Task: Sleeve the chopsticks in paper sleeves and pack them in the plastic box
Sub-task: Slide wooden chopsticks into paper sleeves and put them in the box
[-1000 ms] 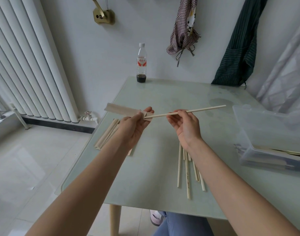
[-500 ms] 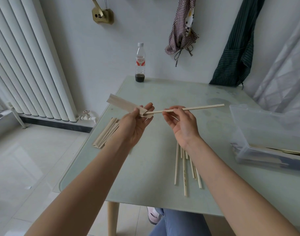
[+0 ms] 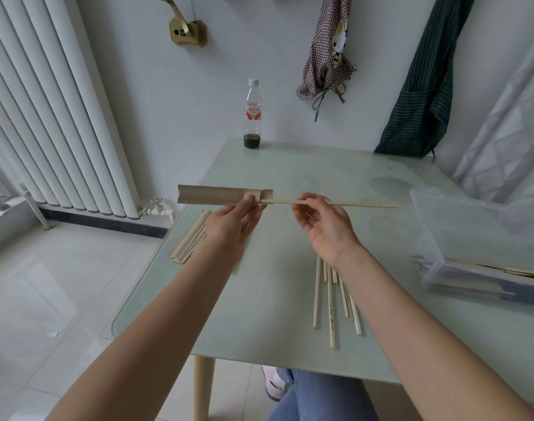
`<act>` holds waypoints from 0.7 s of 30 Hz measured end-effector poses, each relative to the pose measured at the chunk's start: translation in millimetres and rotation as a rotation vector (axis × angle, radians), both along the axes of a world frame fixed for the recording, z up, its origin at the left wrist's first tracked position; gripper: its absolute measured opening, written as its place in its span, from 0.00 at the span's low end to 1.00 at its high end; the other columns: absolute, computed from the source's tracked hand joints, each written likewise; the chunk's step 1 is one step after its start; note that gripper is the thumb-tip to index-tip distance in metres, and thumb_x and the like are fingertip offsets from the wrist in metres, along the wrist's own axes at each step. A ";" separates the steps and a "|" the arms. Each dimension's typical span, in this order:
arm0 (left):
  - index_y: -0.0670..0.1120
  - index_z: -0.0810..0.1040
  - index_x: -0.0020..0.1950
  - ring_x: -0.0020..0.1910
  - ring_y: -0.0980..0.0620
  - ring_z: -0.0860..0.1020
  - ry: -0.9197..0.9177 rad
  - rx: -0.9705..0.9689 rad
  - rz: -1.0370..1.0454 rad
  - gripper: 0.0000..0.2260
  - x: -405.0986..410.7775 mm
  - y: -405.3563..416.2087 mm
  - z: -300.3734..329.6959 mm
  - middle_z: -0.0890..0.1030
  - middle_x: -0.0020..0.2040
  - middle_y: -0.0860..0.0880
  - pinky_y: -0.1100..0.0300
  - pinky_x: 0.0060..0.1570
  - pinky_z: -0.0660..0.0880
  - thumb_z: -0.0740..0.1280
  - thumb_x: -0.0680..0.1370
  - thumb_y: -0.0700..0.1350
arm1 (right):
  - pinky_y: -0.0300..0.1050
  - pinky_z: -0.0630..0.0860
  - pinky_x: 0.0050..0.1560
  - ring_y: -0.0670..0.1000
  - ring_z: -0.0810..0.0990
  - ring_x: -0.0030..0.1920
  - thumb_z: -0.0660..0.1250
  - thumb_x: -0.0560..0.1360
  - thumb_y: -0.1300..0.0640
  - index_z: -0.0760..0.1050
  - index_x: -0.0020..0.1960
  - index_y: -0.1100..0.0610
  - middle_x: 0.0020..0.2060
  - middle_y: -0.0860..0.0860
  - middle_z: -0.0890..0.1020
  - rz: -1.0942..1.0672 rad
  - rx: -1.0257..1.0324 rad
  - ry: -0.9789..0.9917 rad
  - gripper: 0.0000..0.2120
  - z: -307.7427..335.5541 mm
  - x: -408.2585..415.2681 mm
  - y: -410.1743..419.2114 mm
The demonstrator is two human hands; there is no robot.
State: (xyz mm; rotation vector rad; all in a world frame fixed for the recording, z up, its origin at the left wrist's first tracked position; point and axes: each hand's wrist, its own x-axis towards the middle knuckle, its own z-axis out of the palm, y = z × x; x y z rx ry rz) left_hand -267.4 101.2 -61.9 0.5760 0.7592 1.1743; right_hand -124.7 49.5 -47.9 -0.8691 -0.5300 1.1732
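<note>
Pale green glass table (image 3: 290, 177) by a white wall and ribbed radiator (image 3: 47, 101); one bottle (image 3: 252, 113) at the far edge, two cloths hung above. Left hand (image 3: 232, 220) pinches one paper sleeve (image 3: 217, 195); right hand (image 3: 323, 220) pinches one chopstick (image 3: 363, 204) — tip at the sleeve's mouth, both above the table. About six loose chopsticks (image 3: 332, 302) lie near, a small sleeve stack (image 3: 190, 241) left — count unclear — one plastic box (image 3: 472, 232) right.
</note>
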 end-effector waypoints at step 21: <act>0.36 0.78 0.44 0.35 0.52 0.84 0.007 0.001 -0.057 0.05 -0.1 -11.5 8.2 0.84 0.36 0.45 0.66 0.37 0.80 0.66 0.77 0.38 | 0.34 0.75 0.31 0.45 0.80 0.34 0.65 0.76 0.63 0.75 0.42 0.56 0.35 0.52 0.82 -0.034 -0.104 -0.054 0.05 -4.4 11.1 -11.1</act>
